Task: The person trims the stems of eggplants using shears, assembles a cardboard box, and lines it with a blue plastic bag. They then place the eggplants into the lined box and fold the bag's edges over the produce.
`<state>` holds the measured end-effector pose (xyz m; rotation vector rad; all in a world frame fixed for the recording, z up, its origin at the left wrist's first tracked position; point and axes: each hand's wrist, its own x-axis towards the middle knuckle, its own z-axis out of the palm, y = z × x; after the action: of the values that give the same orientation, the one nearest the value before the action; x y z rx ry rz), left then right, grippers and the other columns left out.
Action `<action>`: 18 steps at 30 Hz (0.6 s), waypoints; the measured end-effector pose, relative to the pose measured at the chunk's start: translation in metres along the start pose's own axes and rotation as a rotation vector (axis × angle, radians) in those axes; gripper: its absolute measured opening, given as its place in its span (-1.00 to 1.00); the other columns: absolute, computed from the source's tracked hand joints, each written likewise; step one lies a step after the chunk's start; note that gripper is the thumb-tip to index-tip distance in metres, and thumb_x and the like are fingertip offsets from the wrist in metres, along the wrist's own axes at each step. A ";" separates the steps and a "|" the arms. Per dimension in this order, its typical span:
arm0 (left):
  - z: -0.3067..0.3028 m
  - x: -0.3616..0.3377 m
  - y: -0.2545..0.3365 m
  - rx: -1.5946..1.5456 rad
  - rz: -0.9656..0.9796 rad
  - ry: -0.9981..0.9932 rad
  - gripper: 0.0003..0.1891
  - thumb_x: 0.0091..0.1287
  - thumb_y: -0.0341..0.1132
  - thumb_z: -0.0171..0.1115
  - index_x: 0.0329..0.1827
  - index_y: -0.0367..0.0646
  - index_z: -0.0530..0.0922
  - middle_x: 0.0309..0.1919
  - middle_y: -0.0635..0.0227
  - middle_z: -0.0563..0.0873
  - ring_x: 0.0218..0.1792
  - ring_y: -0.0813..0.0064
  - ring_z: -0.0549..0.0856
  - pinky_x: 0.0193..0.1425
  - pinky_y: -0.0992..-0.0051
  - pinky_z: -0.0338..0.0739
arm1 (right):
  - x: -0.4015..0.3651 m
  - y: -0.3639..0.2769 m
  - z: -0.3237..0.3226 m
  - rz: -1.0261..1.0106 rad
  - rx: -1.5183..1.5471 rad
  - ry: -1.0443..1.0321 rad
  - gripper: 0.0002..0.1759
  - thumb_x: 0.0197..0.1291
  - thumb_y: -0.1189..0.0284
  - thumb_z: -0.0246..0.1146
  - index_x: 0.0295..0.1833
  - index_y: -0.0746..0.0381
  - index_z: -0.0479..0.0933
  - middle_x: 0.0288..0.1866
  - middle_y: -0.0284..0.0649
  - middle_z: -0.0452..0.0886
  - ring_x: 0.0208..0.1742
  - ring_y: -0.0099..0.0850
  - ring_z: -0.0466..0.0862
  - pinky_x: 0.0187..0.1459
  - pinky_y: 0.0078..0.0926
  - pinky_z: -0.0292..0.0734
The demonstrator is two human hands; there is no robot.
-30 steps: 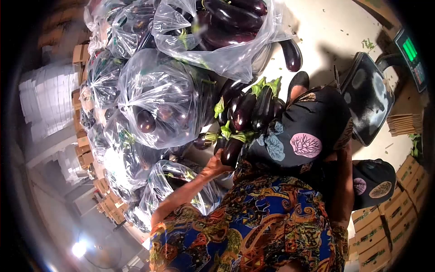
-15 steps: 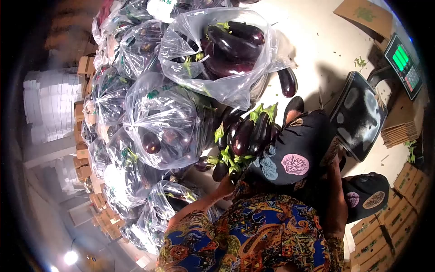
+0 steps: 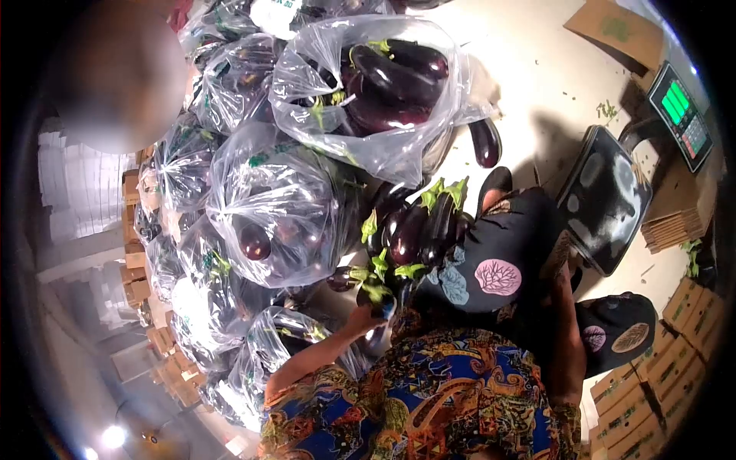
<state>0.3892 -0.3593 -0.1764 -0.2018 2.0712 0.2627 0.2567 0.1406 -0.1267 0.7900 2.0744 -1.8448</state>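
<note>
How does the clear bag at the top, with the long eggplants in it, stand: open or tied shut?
Open: the clear bag has its mouth spread wide, with eggplants uncovered inside.

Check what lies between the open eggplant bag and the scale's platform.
Head view: a loose eggplant near the open bag, then shadowed floor toward the platform.

Cardboard boxes (image 3: 627, 399) sit in rows; a lamp (image 3: 113, 437) (white) glows.

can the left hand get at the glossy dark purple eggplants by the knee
Probably yes: the left hand is close to the piled eggplants, no bag between, though it seems to hold another eggplant
</note>
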 end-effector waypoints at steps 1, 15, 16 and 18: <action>-0.036 -0.013 0.024 -0.098 -0.043 -0.279 -0.29 0.10 0.20 0.33 0.08 -0.28 0.53 -0.11 -0.04 0.67 -0.04 0.11 0.67 0.00 0.24 0.58 | 0.001 -0.005 0.001 0.008 0.005 0.004 -0.41 0.42 0.21 0.01 0.46 0.24 0.20 0.30 -0.06 0.43 0.19 -0.24 0.51 0.17 -0.33 0.41; -0.387 0.171 0.248 -0.788 0.470 1.090 -0.12 0.06 0.02 0.50 0.27 -0.41 0.28 -0.01 0.17 0.62 -0.07 0.42 0.58 0.06 0.46 0.45 | 0.012 0.013 0.003 -0.258 -0.305 -0.002 -0.28 0.24 0.32 0.22 0.47 0.26 0.15 0.34 0.07 0.40 0.29 -0.13 0.46 0.26 -0.25 0.35; -0.402 0.196 0.264 -0.872 0.377 1.058 -0.02 -0.01 0.08 0.53 0.30 -0.40 0.23 0.07 0.04 0.59 0.04 0.27 0.59 0.16 0.39 0.44 | 0.015 0.018 -0.001 -0.369 -0.328 -0.003 -0.25 0.22 0.31 0.23 0.47 0.27 0.14 0.35 0.08 0.38 0.32 -0.12 0.44 0.27 -0.24 0.34; -0.413 0.166 0.311 -0.819 0.084 1.046 0.05 -0.10 0.13 0.54 0.31 -0.40 0.21 0.15 -0.10 0.54 0.15 0.05 0.56 0.25 0.30 0.41 | 0.010 0.000 0.003 -0.232 -0.271 0.024 -0.23 0.21 0.26 0.26 0.46 0.29 0.15 0.36 0.08 0.37 0.36 -0.09 0.39 0.28 -0.23 0.33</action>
<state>-0.1152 -0.1764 -0.0909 -0.8956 2.8649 1.2721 0.2480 0.1402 -0.1329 0.5237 2.4515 -1.6127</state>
